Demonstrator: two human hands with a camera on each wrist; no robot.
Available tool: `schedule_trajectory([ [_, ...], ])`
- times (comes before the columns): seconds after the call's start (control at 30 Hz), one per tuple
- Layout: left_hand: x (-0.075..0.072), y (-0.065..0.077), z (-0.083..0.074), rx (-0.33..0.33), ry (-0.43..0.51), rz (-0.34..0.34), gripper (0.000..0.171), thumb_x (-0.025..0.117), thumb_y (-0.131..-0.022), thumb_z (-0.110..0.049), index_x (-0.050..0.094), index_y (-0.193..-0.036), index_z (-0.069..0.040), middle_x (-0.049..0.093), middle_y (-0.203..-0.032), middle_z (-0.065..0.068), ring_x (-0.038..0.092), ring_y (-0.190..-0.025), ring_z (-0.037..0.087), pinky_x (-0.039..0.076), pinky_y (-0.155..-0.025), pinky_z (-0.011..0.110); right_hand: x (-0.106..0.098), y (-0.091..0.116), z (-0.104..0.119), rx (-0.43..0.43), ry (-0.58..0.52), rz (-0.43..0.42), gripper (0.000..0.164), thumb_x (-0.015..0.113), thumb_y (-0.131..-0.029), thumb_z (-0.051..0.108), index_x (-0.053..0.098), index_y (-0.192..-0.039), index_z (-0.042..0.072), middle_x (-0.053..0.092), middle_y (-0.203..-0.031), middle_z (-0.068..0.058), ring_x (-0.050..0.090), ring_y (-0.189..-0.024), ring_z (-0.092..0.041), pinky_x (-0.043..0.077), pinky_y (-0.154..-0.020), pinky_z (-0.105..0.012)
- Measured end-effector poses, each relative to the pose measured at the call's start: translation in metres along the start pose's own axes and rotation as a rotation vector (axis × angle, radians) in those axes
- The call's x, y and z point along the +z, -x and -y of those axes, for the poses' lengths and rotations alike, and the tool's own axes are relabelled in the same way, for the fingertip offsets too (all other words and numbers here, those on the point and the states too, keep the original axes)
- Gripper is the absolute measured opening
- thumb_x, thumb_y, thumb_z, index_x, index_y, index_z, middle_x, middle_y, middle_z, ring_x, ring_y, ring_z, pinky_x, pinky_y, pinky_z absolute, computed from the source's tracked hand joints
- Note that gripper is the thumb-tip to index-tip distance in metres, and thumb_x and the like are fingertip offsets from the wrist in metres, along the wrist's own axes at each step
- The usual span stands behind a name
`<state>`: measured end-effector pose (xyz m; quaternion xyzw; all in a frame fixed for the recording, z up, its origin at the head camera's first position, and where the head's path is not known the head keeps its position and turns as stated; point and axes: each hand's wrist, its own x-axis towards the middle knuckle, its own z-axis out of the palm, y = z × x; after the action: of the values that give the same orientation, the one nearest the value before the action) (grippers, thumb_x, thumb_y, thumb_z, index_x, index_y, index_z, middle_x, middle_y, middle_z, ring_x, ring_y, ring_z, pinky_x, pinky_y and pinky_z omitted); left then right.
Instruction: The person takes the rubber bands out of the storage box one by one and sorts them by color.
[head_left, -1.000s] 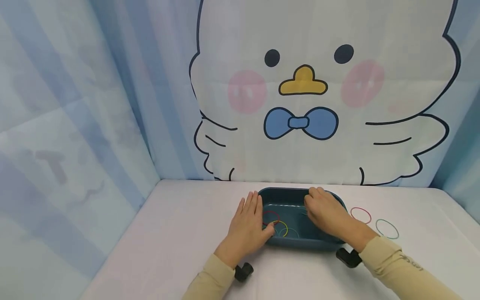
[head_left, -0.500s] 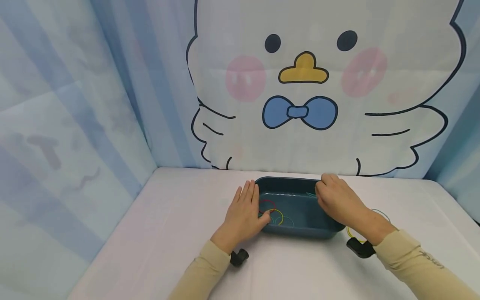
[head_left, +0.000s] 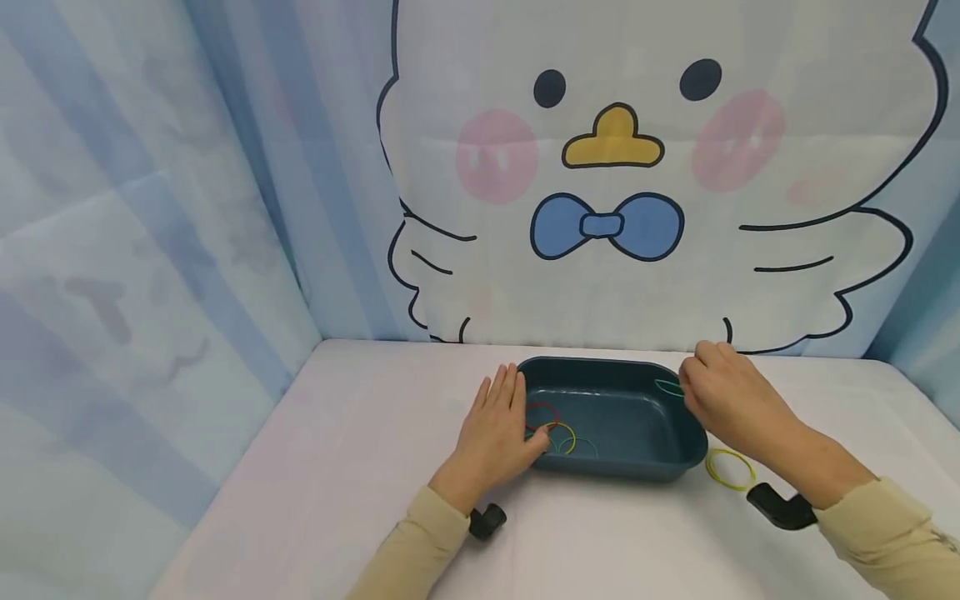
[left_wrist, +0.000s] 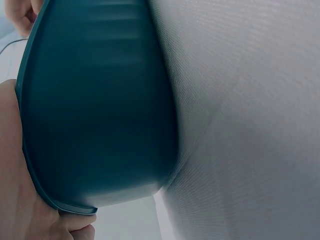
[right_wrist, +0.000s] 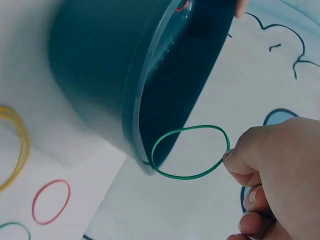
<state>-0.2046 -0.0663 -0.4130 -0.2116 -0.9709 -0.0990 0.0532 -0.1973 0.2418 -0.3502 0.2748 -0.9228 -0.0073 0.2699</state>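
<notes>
A dark teal plastic basin [head_left: 615, 475] sits on the table. My left hand [head_left: 491, 442] rests on its left end, fingers straight along the outside and thumb over the near rim. My right hand [head_left: 738, 400] is at the basin's far right corner, pinching a green rubber band [right_wrist: 186, 178] between thumb and fingertip. The band's loop reaches across to the basin's rim in the right wrist view. Inside the basin, at its left, lie a red rubber band [head_left: 557, 414], a yellow rubber band [head_left: 574, 437] and thin teal ones [head_left: 577, 439], partly hidden by my left thumb.
On the table right of the basin lie yellow rubber bands [right_wrist: 23, 145], a red rubber band [right_wrist: 34, 202] and another green rubber band [right_wrist: 15, 223]. A printed curtain [head_left: 600, 308] stands close behind the table. Black wrist cameras [head_left: 780, 507] sit under both wrists.
My right hand has moved right along the basin with the green rubber band, from over its inside to the right corner. Yellow bands on the table came into view. My left hand stays put.
</notes>
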Motion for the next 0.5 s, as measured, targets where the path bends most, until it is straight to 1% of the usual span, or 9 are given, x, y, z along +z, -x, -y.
schedule_trajectory([
  [0.1, 0.001, 0.003, -0.001, -0.009, -0.008, 0.013, 0.081, 0.040, -0.098, -0.051, 0.018, -0.157, -0.001, 0.012, -0.167, 0.015, 0.007, -0.156, 0.027, 0.010, -0.127, 0.045, -0.003, 0.006, -0.004, 0.016, 0.007, 0.018, 0.011, 0.074, -0.074, -0.002, 0.063, -0.079, -0.002, 0.044, -0.070, -0.004, 0.038, -0.066, -0.018, 0.033, -0.056, -0.028],
  [0.17, 0.001, 0.004, 0.000, -0.015, -0.009, 0.006, 0.081, 0.040, -0.098, -0.051, 0.018, -0.157, -0.001, 0.013, -0.167, 0.015, 0.007, -0.156, 0.027, 0.011, -0.127, 0.045, -0.004, 0.008, -0.007, 0.020, 0.006, 0.015, 0.012, 0.074, -0.074, -0.001, 0.063, -0.079, -0.002, 0.045, -0.070, -0.004, 0.039, -0.066, -0.019, 0.033, -0.056, -0.028],
  [0.37, 0.001, 0.002, 0.001, -0.005, 0.005, 0.000, 0.080, 0.038, -0.098, -0.051, 0.018, -0.157, -0.001, 0.013, -0.167, 0.016, 0.007, -0.156, 0.027, 0.010, -0.127, 0.045, -0.009, 0.015, -0.020, 0.019, -0.010, -0.058, 0.013, 0.072, -0.069, -0.005, 0.061, -0.074, -0.001, 0.042, -0.068, -0.004, 0.039, -0.064, -0.020, 0.031, -0.055, -0.029],
  [0.5, 0.001, 0.000, 0.002, -0.002, 0.010, 0.006, 0.080, 0.039, -0.098, -0.050, 0.016, -0.158, -0.001, 0.011, -0.167, 0.015, 0.007, -0.156, 0.028, 0.009, -0.127, 0.045, -0.011, 0.020, -0.029, 0.017, -0.022, -0.108, 0.012, 0.069, -0.067, -0.007, 0.060, -0.072, -0.001, 0.041, -0.067, -0.004, 0.039, -0.062, -0.022, 0.031, -0.054, -0.031],
])
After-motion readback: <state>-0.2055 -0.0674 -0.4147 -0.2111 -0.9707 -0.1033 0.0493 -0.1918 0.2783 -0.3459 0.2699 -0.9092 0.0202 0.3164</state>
